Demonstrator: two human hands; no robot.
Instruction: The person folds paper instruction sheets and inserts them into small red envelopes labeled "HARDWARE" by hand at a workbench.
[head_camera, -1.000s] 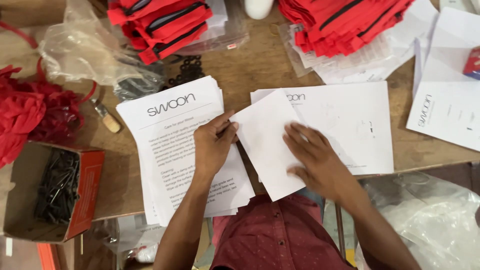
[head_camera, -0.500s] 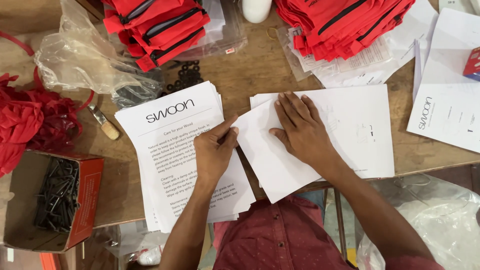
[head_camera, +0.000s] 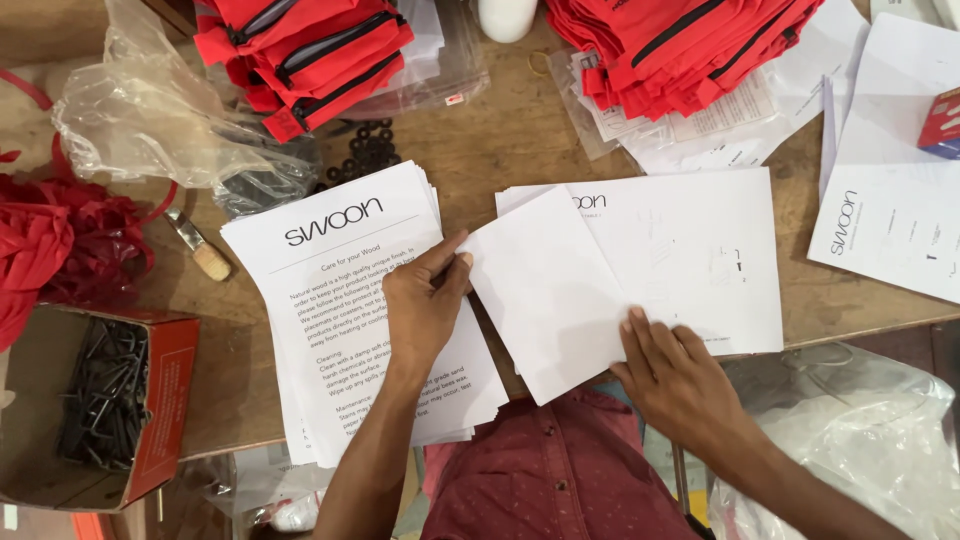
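A folded white paper sheet (head_camera: 548, 290) lies tilted on a stack of white printed sheets (head_camera: 690, 255) on the wooden table (head_camera: 480, 150). My left hand (head_camera: 425, 305) rests on a second stack of printed leaflets (head_camera: 340, 280) and pinches the folded sheet's left corner between thumb and finger. My right hand (head_camera: 670, 375) lies flat with fingers spread on the folded sheet's lower right edge, near the table's front edge.
Piles of red zip pouches (head_camera: 305, 50) (head_camera: 680, 45) sit at the back. Crumpled clear plastic (head_camera: 150, 120) and red fabric (head_camera: 45, 245) lie left. A red-sided box of black metal parts (head_camera: 105, 400) stands front left. More printed sheets (head_camera: 885, 225) lie right.
My right hand has slid from the upper part of the folded sheet down to its lower right edge. My left hand has stayed at the sheet's left corner.
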